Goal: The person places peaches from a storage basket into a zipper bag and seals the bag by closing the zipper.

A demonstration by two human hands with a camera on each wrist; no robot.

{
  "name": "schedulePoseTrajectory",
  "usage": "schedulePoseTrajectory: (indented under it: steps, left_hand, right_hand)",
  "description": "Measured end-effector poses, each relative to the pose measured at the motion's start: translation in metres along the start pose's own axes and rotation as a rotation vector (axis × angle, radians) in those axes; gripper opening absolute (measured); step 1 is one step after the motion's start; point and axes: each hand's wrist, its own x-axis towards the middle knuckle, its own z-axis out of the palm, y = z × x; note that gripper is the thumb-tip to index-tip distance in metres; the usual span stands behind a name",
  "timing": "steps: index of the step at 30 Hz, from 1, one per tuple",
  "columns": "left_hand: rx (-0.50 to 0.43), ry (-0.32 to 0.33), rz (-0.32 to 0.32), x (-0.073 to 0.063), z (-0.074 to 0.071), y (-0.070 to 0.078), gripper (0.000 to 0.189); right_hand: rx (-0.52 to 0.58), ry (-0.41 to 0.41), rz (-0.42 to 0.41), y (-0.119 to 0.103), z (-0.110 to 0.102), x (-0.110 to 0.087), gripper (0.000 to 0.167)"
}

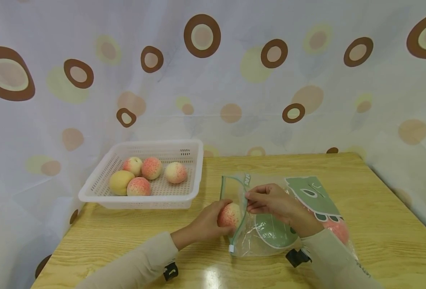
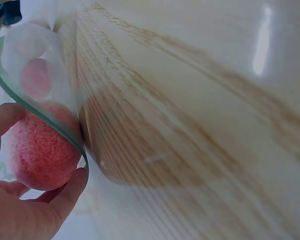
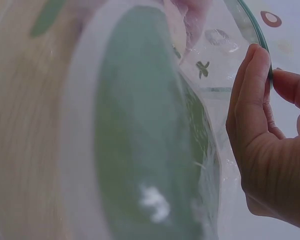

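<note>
In my left hand [image 1: 210,220] is a pink-speckled peach [image 1: 229,215], gripped between thumb and fingers at the mouth of a clear zip bag [image 1: 242,249]. The left wrist view shows the peach [image 2: 45,150] partly behind the bag's green edge [image 2: 40,107], with more pink round shapes deeper inside the bag. My right hand [image 1: 276,204] pinches the upper side of that mouth between thumb and fingers, as the right wrist view also shows at the green rim [image 3: 260,35]. Green cartoon print covers the bag, and a white slider [image 1: 231,248] sits at its near corner.
A white perforated basket [image 1: 137,202] stands at the back left of the wooden table [image 1: 379,224]. Several fruits lie in it: pink-speckled peaches [image 1: 151,167] and a yellow one [image 1: 121,182]. Behind the table hangs a patterned cloth [image 1: 234,92].
</note>
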Motion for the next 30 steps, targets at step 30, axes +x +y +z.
schedulePoseTrajectory:
  steps: [30]
  left_hand:
    - [0.039, -0.035, -0.047, -0.0010, -0.0090, 0.0014, 0.091]
  right_hand:
    - [-0.006, 0.025, 0.020, 0.0012, 0.0016, 0.0008, 0.015]
